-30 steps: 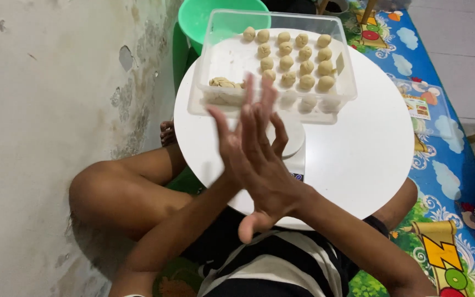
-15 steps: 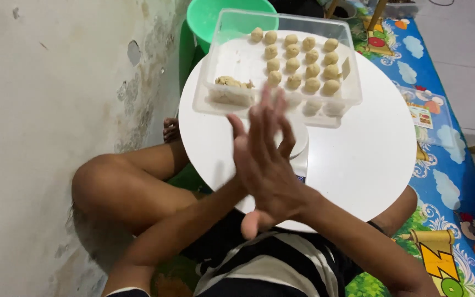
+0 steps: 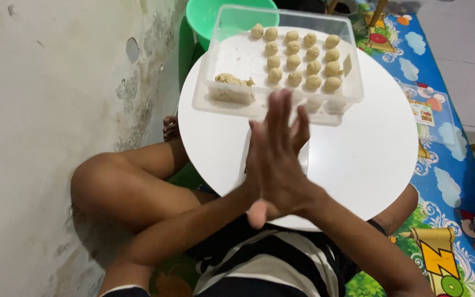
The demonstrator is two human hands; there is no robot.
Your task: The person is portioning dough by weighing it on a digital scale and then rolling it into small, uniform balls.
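Right hand (image 3: 281, 170) flat against left hand (image 3: 253, 165), anything between hidden | clear plastic tray (image 3: 218, 93) of round beige dough balls (image 3: 303, 58) ahead | best: even, light palm pressure

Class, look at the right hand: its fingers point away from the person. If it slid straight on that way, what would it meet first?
Probably the near wall of the clear plastic tray of dough balls; the right hand may be higher, so depth is uncertain.

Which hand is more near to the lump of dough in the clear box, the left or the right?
Left, narrowly. The palms are pressed together over the white table. The left hand is on the side of the dough lump; the right hand covers it from the other side.
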